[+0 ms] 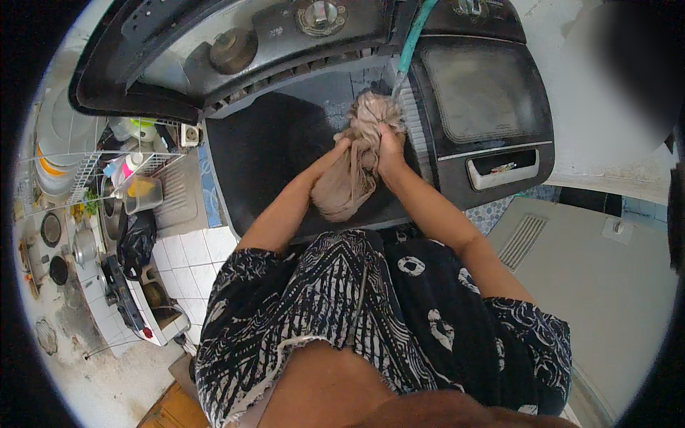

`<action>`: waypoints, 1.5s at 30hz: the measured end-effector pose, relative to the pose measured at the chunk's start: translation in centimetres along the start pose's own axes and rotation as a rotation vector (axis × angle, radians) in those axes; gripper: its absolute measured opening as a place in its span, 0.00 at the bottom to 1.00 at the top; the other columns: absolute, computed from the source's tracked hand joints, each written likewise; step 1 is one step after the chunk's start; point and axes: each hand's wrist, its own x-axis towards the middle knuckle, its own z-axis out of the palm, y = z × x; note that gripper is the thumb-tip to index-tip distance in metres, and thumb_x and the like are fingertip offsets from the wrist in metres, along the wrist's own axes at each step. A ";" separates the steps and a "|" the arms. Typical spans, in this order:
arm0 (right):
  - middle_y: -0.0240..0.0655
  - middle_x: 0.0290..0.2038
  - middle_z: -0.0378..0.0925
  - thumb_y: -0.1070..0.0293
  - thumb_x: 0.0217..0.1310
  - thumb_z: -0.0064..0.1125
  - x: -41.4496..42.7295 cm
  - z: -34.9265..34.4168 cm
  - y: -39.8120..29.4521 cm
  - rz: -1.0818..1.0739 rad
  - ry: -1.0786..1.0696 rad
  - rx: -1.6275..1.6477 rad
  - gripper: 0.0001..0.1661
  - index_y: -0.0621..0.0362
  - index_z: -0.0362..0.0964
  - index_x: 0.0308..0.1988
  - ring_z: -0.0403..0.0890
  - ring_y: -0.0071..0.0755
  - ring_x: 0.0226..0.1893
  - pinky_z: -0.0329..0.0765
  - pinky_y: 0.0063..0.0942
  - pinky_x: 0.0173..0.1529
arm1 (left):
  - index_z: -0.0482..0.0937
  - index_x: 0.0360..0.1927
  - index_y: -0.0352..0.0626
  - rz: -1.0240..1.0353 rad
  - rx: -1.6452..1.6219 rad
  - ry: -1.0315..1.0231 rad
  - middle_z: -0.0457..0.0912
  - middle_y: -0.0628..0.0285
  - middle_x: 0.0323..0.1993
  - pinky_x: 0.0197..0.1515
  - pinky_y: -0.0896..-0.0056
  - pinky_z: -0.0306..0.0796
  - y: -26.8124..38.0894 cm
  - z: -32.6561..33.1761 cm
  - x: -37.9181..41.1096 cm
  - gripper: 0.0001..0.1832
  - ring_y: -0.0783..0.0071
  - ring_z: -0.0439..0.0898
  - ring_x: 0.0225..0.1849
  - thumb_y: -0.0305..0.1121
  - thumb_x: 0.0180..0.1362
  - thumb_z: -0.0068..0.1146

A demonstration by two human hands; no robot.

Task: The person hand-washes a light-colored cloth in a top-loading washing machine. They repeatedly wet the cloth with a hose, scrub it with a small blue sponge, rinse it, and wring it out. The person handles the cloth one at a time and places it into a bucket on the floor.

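Observation:
A wet, brownish-pink cloth (345, 187) is bunched between my two hands above the dark wash tub (257, 160) of a twin-tub washing machine. My left hand (342, 147) grips its left side, and the fingers are partly hidden by the folds. On the other side, my right hand (390, 147) is closed around the gathered middle. Water runs from a green hose (412, 45) at the tub's back right corner, beside the cloth's upper end. The lower end of the cloth hangs in a rounded bulge toward me.
The spin-side lid (481, 91) is down on the right, above a white-rimmed recess (503, 170) holding small items. The raised tub lid (160, 64) leans behind. At left are a dish rack (96, 160), a black plastic bag (136, 241) and a stove (126, 294). A grey door panel (583, 278) stands right.

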 end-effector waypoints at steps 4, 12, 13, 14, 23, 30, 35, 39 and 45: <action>0.42 0.39 0.70 0.60 0.54 0.50 -1.9 2.4 -1.9 -0.140 0.068 0.271 0.22 0.62 0.62 0.45 0.75 0.41 0.37 0.75 0.34 0.40 | 0.59 0.55 0.41 -0.031 0.433 0.154 0.65 0.58 0.52 0.55 0.67 0.60 0.4 0.3 0.8 0.30 0.66 0.66 0.53 0.52 0.56 0.41; 0.39 0.40 0.70 0.62 0.47 0.57 -0.7 0.9 -1.8 -0.083 0.140 0.158 0.26 0.61 0.61 0.46 0.73 0.38 0.39 0.73 0.33 0.42 | 0.70 0.47 0.38 0.431 1.193 0.075 0.71 0.56 0.49 0.55 0.66 0.57 -0.7 -0.5 1.3 0.24 0.68 0.66 0.54 0.39 0.47 0.57; 0.39 0.40 0.69 0.62 0.46 0.57 -0.6 0.7 -1.9 -0.102 0.134 0.125 0.27 0.61 0.61 0.46 0.73 0.38 0.40 0.73 0.33 0.42 | 0.68 0.48 0.37 0.312 1.240 0.101 0.71 0.56 0.49 0.54 0.66 0.59 -0.2 -0.5 1.2 0.26 0.68 0.67 0.53 0.39 0.46 0.55; 0.40 0.42 0.69 0.63 0.44 0.58 -0.6 0.7 -1.8 -0.106 0.206 0.106 0.29 0.62 0.61 0.47 0.73 0.38 0.41 0.72 0.33 0.43 | 0.66 0.49 0.36 0.193 1.284 0.127 0.70 0.56 0.50 0.52 0.66 0.60 0.5 -0.7 0.9 0.27 0.67 0.68 0.52 0.39 0.46 0.54; 0.39 0.45 0.68 0.68 0.42 0.54 1.1 -3.2 0.0 -0.093 0.287 -0.084 0.29 0.62 0.62 0.49 0.71 0.39 0.45 0.69 0.35 0.48 | 0.65 0.48 0.39 0.301 0.129 0.373 0.71 0.61 0.41 0.45 0.67 0.66 2.2 -1.4 2.0 0.24 0.67 0.71 0.44 0.40 0.49 0.48; 0.37 0.48 0.67 0.40 0.48 0.50 -0.5 -1.0 -2.1 0.103 0.043 -0.084 0.38 0.56 0.60 0.51 0.67 0.39 0.50 0.63 0.38 0.53 | 0.66 0.43 0.45 0.294 0.374 0.313 0.70 0.61 0.37 0.43 0.67 0.64 -0.5 -1.4 7.5 0.22 0.68 0.70 0.40 0.51 0.56 0.34; 0.33 0.48 0.68 0.37 0.49 0.48 0.2 -2.4 -1.9 0.222 0.084 -0.252 0.37 0.51 0.61 0.52 0.68 0.36 0.49 0.63 0.40 0.52 | 0.61 0.49 0.44 0.418 0.316 0.373 0.65 0.61 0.46 0.50 0.65 0.61 -1.6 0.5 10.0 0.22 0.68 0.66 0.48 0.48 0.57 0.33; 0.34 0.49 0.66 0.42 0.51 0.51 -0.5 -1.1 -1.7 0.104 0.193 -0.200 0.34 0.52 0.60 0.52 0.68 0.36 0.49 0.64 0.39 0.51 | 0.57 0.53 0.45 0.504 0.067 0.354 0.61 0.58 0.53 0.55 0.64 0.58 0.1 3.0 9.3 0.22 0.64 0.63 0.53 0.44 0.58 0.34; 0.36 0.46 0.68 0.53 0.53 0.55 0.6 -1.3 -0.8 -0.066 0.391 -0.089 0.30 0.58 0.59 0.51 0.72 0.36 0.44 0.70 0.32 0.47 | 0.55 0.56 0.48 0.472 0.024 0.594 0.57 0.57 0.57 0.56 0.53 0.56 -1.0 1.7 7.2 0.25 0.59 0.60 0.56 0.45 0.57 0.39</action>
